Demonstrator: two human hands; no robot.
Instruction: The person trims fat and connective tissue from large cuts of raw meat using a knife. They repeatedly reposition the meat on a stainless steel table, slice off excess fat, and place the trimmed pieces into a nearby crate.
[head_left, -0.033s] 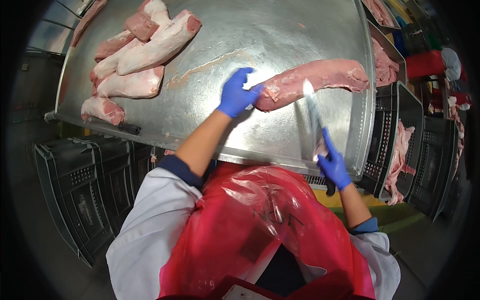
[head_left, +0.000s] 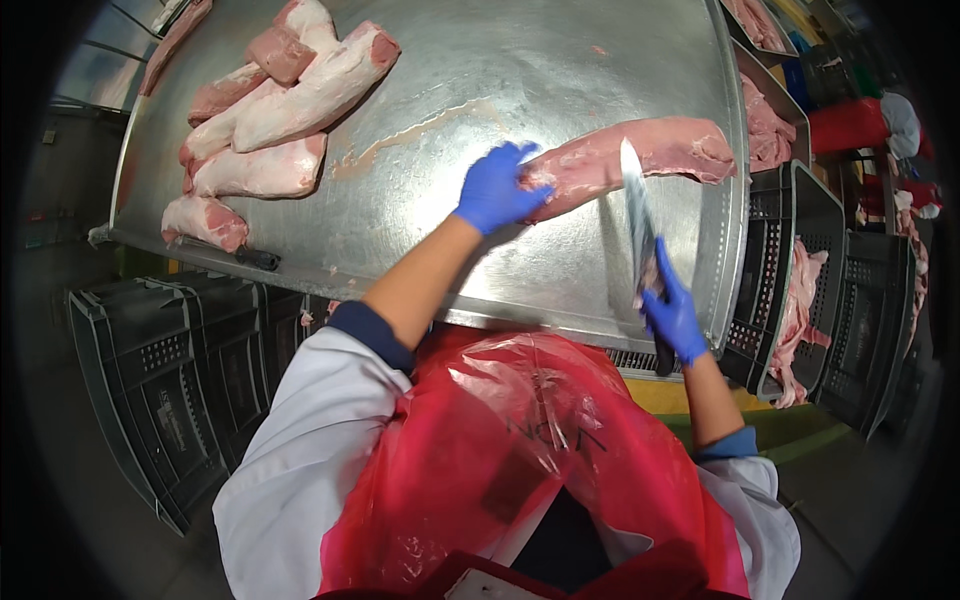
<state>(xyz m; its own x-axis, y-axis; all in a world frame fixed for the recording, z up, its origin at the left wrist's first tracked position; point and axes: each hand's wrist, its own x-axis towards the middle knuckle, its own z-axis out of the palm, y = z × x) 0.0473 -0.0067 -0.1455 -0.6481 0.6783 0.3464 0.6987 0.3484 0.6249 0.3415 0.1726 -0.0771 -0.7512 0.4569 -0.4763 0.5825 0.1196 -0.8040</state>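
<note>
Seen from the head camera, a steel counter (head_left: 560,270) fills the upper half of the picture, its straight edges bent by the lens. The left hand (head_left: 497,188), in a blue glove, lies with its fingers curled over the near end of a long pink cut of meat (head_left: 640,155), which stretches across the right part of the counter towards its right rim. The hand presses on the meat and holds it down. The right hand (head_left: 672,312), also gloved in blue, is closed around the dark handle of a knife (head_left: 637,215) at the counter's front edge. The broad blade points away from the person, and its tip lies over the middle of the long cut; whether the edge actually touches the flesh is hard to tell from this angle.

At the far left of the counter lies a pile of meat pieces (head_left: 270,110), pink with pale fat, well apart from both hands. A dark, slim tool (head_left: 255,258) lies at the front left edge, just beside the nearest piece.

Below the counter on the left stand dark plastic crates (head_left: 170,390). On the right, another dark crate (head_left: 800,290) holds more meat, which hangs over its wall. The person wears a white coat with dark cuffs and a red apron (head_left: 520,460) covered by clear plastic film.
</note>
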